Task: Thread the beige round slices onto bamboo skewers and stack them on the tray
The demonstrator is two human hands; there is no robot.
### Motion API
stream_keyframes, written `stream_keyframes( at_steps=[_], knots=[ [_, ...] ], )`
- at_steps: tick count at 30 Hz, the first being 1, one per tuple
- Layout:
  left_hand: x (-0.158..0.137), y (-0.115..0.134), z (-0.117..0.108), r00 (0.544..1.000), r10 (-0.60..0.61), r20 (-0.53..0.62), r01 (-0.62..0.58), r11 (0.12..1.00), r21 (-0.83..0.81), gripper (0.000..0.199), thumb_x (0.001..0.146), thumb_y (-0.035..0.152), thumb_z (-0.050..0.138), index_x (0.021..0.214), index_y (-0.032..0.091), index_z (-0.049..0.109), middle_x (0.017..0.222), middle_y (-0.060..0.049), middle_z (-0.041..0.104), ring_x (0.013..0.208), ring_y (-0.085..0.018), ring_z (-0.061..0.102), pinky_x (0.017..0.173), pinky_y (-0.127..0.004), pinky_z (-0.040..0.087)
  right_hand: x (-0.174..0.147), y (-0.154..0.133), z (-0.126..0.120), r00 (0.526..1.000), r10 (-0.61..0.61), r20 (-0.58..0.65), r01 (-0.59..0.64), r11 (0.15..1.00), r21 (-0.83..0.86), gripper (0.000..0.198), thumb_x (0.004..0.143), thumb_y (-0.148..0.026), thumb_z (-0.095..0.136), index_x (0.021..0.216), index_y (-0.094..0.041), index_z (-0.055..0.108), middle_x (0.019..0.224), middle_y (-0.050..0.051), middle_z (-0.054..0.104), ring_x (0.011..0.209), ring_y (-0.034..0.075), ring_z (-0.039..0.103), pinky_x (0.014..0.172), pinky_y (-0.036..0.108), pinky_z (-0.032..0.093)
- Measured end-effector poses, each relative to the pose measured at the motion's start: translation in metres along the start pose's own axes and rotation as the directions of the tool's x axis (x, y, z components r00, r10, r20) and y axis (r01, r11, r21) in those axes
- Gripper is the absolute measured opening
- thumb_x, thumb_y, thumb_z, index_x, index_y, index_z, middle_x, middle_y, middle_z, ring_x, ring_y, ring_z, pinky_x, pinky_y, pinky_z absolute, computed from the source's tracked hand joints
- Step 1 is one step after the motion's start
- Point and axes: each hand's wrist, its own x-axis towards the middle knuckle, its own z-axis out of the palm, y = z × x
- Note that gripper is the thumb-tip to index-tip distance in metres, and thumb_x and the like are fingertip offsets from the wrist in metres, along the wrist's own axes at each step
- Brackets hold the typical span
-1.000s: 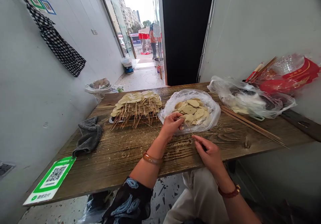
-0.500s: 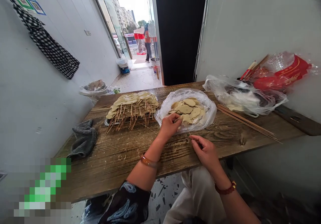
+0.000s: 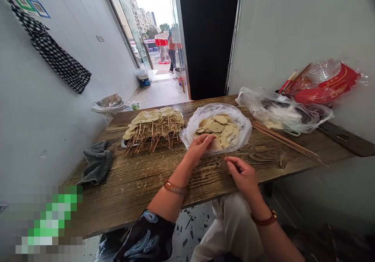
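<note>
My left hand [image 3: 198, 148] pinches the left edge of a thin, pale-yellow slice [image 3: 219, 143] with a wavy outline. I cannot tell what food it is. Between the fingertips of my right hand [image 3: 241, 173] is a thin wooden skewer [image 3: 225, 153], its far end at the slice. Whether it goes through is too small to tell. Just beyond my hands lies a clear plastic bag [image 3: 247, 128], open, with many similar loose slices [image 3: 216, 127]. To its left is a pile of skewered slices [image 3: 152, 117], the sticks pointing toward me.
Bare skewers [image 3: 288, 142] lie on the wooden table [image 3: 131, 199], right of the bag. Behind them are another plastic bag [image 3: 244, 97], a red package [image 3: 325, 90] and a dark flat handle [image 3: 348, 139]. A grey cloth [image 3: 98, 164] rests at left. A person [image 3: 172, 51] stands outside the doorway.
The slice in my left hand now shows its broad face, spread flat beside the fingers. My right hand has shifted slightly right with the skewer. The view has moved a little.
</note>
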Motion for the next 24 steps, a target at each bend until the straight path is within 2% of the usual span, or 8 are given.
stream_keyframes(
  at_steps=[3,7,9,13,18,24],
  knots=[
    [-0.0014,-0.0015,0.0023,0.998,-0.039,0.042,0.042,0.997,-0.058,0.044,0.071,0.055,0.063,0.083,0.013,0.067,0.065,0.001,0.054,0.058,-0.007,0.045,0.055,-0.020,0.036,0.0001,-0.0010,-0.0002,1.000,-0.021,0.024,0.021,1.000,-0.019,0.025,0.086,-0.034,0.052,0.093,-0.017,0.070,0.072,0.003,0.068,0.060,0.014,0.058,0.056,0.024,0.046],
    [-0.0021,-0.0025,0.0044,0.990,-0.056,0.127,0.064,0.997,-0.053,0.041,0.065,0.051,0.071,0.067,0.012,0.060,0.057,0.003,0.046,0.054,-0.005,0.039,0.052,-0.019,0.032,0.0012,-0.0024,0.0002,0.998,-0.050,0.049,0.053,0.997,-0.060,0.025,0.086,-0.034,0.052,0.092,-0.017,0.070,0.070,0.003,0.068,0.060,0.014,0.060,0.058,0.024,0.047],
    [-0.0014,-0.0025,0.0031,0.993,-0.071,0.099,0.080,0.993,-0.088,0.041,0.064,0.051,0.072,0.066,0.012,0.059,0.058,0.003,0.046,0.054,-0.005,0.039,0.053,-0.019,0.035,0.0014,-0.0029,0.0004,0.996,-0.056,0.063,0.060,0.996,-0.066,0.025,0.086,-0.035,0.053,0.093,-0.018,0.070,0.074,0.003,0.069,0.064,0.015,0.061,0.060,0.025,0.048],
    [0.0012,-0.0010,-0.0023,0.998,-0.056,-0.032,0.050,0.986,-0.157,0.039,0.063,0.049,0.073,0.070,0.013,0.060,0.058,0.004,0.046,0.054,-0.005,0.041,0.056,-0.020,0.042,0.0011,-0.0039,0.0004,0.994,-0.061,0.089,0.066,0.996,-0.060,0.026,0.087,-0.035,0.052,0.095,-0.019,0.070,0.082,0.004,0.072,0.068,0.016,0.063,0.062,0.025,0.049],
    [0.0029,-0.0001,-0.0021,0.997,0.002,-0.078,-0.007,0.998,-0.065,0.038,0.067,0.050,0.070,0.069,0.013,0.061,0.057,0.004,0.046,0.053,-0.006,0.041,0.054,-0.020,0.042,0.0016,-0.0040,0.0013,0.992,-0.084,0.092,0.090,0.994,-0.067,0.025,0.088,-0.034,0.051,0.094,-0.020,0.070,0.091,0.005,0.073,0.078,0.018,0.067,0.068,0.027,0.052],
    [0.0016,-0.0050,0.0051,0.998,0.002,-0.061,0.003,0.996,0.094,0.038,0.068,0.050,0.067,0.067,0.013,0.060,0.057,0.003,0.048,0.052,-0.007,0.042,0.050,-0.020,0.038,0.0039,-0.0040,0.0028,0.994,-0.087,0.059,0.091,0.993,-0.071,0.023,0.086,-0.030,0.051,0.092,-0.020,0.070,0.088,0.005,0.074,0.076,0.018,0.068,0.068,0.027,0.052]
  ],
)
